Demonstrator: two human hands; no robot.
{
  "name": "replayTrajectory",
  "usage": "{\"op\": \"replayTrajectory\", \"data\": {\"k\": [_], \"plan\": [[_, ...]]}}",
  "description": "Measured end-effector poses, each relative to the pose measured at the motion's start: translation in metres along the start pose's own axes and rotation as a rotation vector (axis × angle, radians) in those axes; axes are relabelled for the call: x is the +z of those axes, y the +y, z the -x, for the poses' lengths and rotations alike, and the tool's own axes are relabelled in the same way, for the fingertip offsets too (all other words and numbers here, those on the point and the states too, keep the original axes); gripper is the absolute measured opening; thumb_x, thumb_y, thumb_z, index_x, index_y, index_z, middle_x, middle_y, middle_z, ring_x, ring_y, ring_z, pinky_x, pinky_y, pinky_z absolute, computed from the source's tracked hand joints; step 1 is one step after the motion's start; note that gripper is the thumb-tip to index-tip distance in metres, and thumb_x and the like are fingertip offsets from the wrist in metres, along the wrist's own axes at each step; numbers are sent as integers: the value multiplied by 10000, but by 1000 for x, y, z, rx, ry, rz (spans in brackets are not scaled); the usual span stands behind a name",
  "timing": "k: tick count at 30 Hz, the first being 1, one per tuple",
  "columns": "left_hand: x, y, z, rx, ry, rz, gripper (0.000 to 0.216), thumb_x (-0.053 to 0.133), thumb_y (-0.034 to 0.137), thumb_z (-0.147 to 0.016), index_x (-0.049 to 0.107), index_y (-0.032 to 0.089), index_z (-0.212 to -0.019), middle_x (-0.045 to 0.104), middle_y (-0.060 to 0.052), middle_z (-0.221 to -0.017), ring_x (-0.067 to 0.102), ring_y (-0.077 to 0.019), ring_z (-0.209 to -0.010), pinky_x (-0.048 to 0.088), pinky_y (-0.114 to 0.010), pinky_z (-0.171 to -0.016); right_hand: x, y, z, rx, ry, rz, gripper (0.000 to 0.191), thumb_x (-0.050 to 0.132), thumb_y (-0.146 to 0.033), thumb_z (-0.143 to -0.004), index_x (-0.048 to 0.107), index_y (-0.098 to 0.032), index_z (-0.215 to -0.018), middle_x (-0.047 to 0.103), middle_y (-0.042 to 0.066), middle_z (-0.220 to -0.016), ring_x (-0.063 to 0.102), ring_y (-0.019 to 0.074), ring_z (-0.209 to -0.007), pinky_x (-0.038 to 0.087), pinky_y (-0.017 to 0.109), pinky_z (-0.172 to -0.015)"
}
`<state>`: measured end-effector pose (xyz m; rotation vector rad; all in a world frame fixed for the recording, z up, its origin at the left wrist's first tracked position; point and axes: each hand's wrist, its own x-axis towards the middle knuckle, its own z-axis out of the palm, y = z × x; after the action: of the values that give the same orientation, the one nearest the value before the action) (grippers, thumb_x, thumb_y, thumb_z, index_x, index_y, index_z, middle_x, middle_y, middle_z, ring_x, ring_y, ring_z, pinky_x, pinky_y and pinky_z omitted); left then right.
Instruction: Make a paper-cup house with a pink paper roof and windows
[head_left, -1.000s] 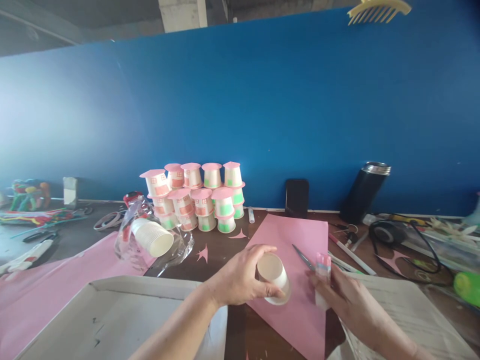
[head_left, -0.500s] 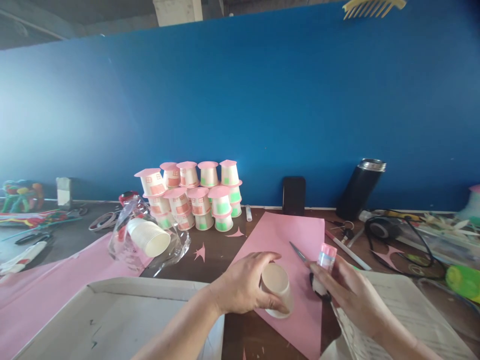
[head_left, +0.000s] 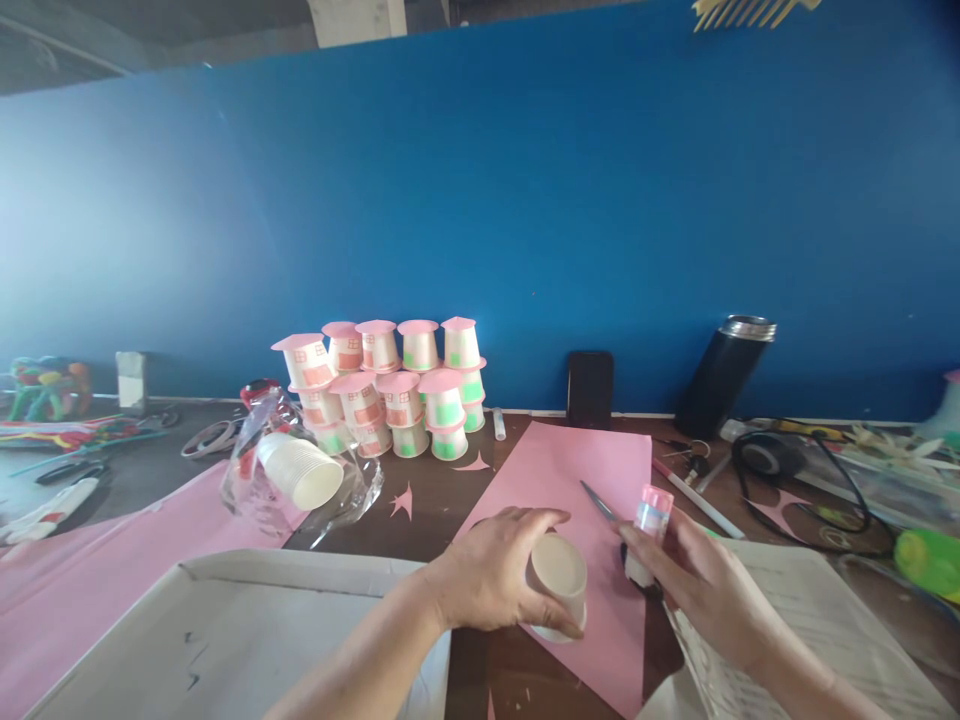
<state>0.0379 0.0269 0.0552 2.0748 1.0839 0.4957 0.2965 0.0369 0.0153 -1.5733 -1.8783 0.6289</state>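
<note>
Lower centre of frame: left hand (head_left: 491, 572) wraps inverted paper cup (head_left: 559, 585) on pink sheet (head_left: 574, 470). Right hand (head_left: 686, 575) clasps glue stick (head_left: 649, 520) just beside. Step judged: gluing cup base. Next move calls for capless stick tip meeting base; scissors (head_left: 600, 503) near.

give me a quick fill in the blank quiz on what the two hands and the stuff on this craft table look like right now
1. The left hand holds an upside-down paper ____ on the pink paper sheet.
2. The right hand holds a glue stick with a ____ cap.
3. The stack of cup houses stands against the ____ wall.
4. The scissors lie on the ____ paper sheet.

Missing words: cup; pink; blue; pink
</note>
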Motion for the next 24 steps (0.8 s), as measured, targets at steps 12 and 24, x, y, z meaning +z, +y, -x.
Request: {"op": "replayTrajectory", "data": {"k": [12, 24], "plan": [[6, -4, -1, 55, 33, -12, 922, 787, 612, -637, 468, 232, -1414, 550, -134, -1416, 491, -338, -1294, 387, -478, -1078, -1, -2, 0, -17, -19, -13, 322, 499, -550, -912, 567, -238, -867, 650, -32, -666, 608, 170, -615, 463, 264, -570], [8, -3, -2, 76, 38, -45, 937, 784, 639, -623, 475, 231, -1408, 575, -132, -1386, 515, -347, -1264, 402, -489, -1059, -1, -3, -2, -27, -28, -8, 352, 493, -572, -917, 562, -229, -874, 627, -34, -677, 580, 163, -637, 461, 254, -605]]}}
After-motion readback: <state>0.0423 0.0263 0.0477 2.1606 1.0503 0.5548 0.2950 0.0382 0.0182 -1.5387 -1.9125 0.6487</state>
